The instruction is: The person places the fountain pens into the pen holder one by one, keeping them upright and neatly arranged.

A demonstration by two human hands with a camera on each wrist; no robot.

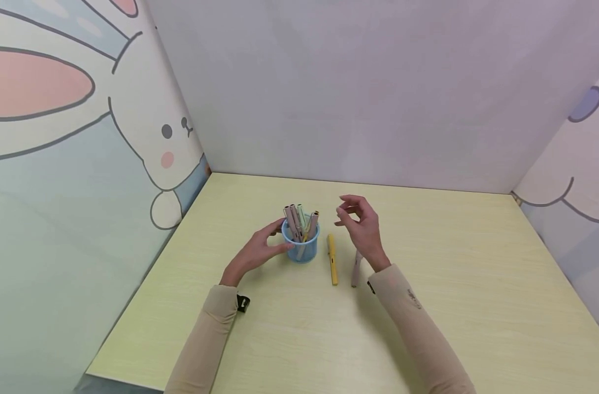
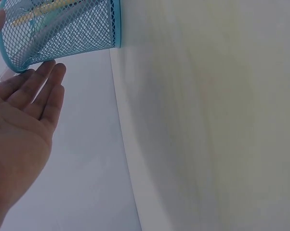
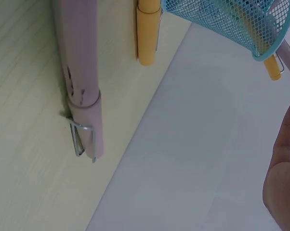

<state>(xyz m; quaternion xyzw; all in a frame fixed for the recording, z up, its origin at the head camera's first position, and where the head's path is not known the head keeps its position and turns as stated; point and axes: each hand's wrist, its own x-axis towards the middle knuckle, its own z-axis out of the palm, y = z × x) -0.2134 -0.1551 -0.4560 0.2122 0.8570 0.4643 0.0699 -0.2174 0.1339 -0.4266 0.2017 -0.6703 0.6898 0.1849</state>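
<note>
A blue mesh pen cup (image 1: 301, 251) stands upright on the table, with several pens (image 1: 294, 221) in grey-mauve, pale green and yellow sticking out of its top. My left hand (image 1: 256, 250) holds the cup from the left, thumb at the front and fingers around the far side; in the left wrist view fingertips (image 2: 58, 72) meet the mesh (image 2: 63, 33). To the right of the cup, my right hand (image 1: 362, 227) hovers with bent fingers and nothing in them. Below it lie a yellow pen (image 1: 333, 260) and a mauve pen (image 1: 356, 271), its far end hidden by the wrist.
The pale yellow table (image 1: 457, 284) runs back to a plain grey-white wall (image 1: 358, 98). Side panels with cartoon rabbit drawings (image 1: 147, 131) flank it on the left and right.
</note>
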